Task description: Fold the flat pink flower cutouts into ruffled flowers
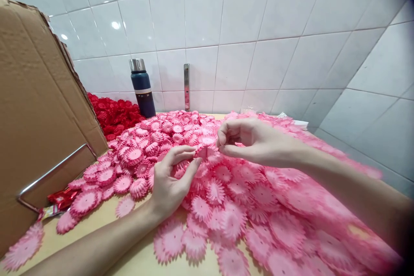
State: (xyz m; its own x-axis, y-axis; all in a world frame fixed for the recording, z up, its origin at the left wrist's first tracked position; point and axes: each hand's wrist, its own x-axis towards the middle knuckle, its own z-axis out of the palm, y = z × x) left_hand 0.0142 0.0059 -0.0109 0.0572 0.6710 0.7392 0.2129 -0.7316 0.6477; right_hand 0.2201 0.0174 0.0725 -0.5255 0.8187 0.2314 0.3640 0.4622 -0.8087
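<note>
In the middle of the view my left hand (171, 183) pinches a pink scallop-edged paper or fabric flower disc (202, 152) between thumb and fingers. Just right of that disc, my right hand (254, 140) is closed with thumb and fingertips together; what they hold, if anything, is too small to make out. Both hands hover over a spread of loose pink flower discs (234, 220), many with a small dark dot at the centre. Behind my left hand, thicker, ruffled pink flowers (134, 155) lie heaped.
A cardboard box (42, 108) stands at the left, with a bent metal rod (53, 168) and a red wrapper (63, 198) near its base. Red flowers (116, 114) and a dark blue bottle (142, 90) sit behind. A metal strip (186, 86) stands against the white tiled wall (207, 21).
</note>
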